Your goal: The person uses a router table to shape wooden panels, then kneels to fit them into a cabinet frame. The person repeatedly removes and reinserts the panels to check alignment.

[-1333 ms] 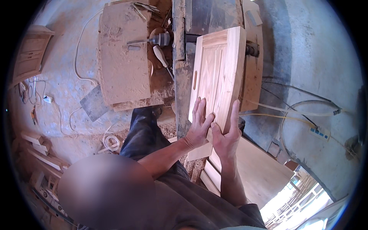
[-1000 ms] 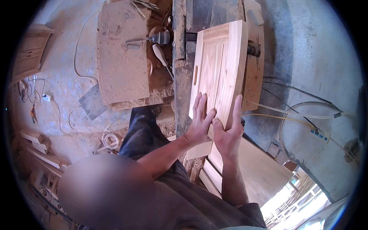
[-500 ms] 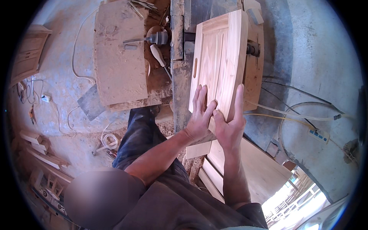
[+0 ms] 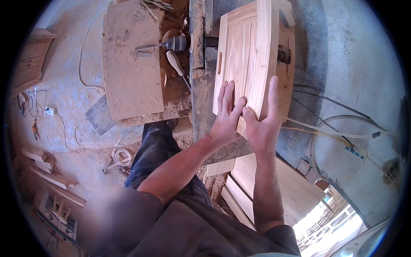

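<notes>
A pale wooden panel door (image 4: pixel 244 51) with a slot near its left edge lies on a woodworking machine table (image 4: pixel 199 85). My left hand (image 4: pixel 227 118) presses flat on the panel's near end, fingers spread. My right hand (image 4: pixel 262 124) grips the panel's near right edge, fingers running up its side and thumb on top. Both hands sit side by side at the near end of the panel.
A dusty workbench (image 4: pixel 130 73) on the left carries a power drill (image 4: pixel 171 43) and a screwdriver (image 4: pixel 177 66). White cables (image 4: pixel 83 64) trail on the floor. Flat boards (image 4: pixel 274 184) lie below right, and a hose loop (image 4: pixel 338 124) sits on the right.
The panel has slid farther away along the machine, and both hands have moved forward with it, staying on its near end.
</notes>
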The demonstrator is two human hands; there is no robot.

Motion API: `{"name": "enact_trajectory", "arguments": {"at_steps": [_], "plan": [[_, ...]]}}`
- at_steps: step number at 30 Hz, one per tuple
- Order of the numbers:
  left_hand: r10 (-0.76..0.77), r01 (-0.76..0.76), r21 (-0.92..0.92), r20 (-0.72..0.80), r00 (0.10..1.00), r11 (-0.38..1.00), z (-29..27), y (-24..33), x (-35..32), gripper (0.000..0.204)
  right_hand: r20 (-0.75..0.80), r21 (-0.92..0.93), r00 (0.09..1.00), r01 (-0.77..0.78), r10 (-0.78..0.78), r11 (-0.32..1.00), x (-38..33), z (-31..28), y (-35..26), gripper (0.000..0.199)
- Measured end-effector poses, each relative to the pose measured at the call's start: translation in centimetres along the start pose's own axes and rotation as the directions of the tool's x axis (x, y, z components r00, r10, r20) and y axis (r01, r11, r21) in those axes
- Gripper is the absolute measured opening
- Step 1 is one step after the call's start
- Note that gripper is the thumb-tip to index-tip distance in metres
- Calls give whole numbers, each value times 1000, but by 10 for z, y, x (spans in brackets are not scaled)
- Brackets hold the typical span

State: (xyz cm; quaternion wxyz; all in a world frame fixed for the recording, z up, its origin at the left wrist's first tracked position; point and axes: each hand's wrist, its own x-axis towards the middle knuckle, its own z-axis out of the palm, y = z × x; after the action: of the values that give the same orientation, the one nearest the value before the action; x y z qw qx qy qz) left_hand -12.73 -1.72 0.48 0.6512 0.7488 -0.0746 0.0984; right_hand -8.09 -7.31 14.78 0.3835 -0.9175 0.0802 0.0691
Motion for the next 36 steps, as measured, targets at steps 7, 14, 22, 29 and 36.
{"name": "enact_trajectory", "arguments": {"at_steps": [7, 14, 22, 29, 36], "plan": [[-9, 8, 22, 24, 1000, 1000, -1, -10, 28, 90, -44, -95, 992, 115, -120, 989, 30, 1, 3, 87], [-61, 59, 32, 51, 997, 998, -5, -11, 57, 102, -37, -100, 990, 131, -135, 986, 59, 1, -5, 85], [-86, 84, 35, 78, 993, 996, -7, -18, 91, 102, -58, -23, 982, 180, -181, 983, 95, 3, -6, 85], [-115, 112, 40, 87, 989, 993, -7, -23, 113, 100, -76, -7, 987, 143, -143, 990, 119, 5, -6, 86], [-82, 80, 52, 46, 996, 995, -6, -28, 131, 98, -79, -97, 978, 187, -195, 978, 141, 2, -7, 85]]}}
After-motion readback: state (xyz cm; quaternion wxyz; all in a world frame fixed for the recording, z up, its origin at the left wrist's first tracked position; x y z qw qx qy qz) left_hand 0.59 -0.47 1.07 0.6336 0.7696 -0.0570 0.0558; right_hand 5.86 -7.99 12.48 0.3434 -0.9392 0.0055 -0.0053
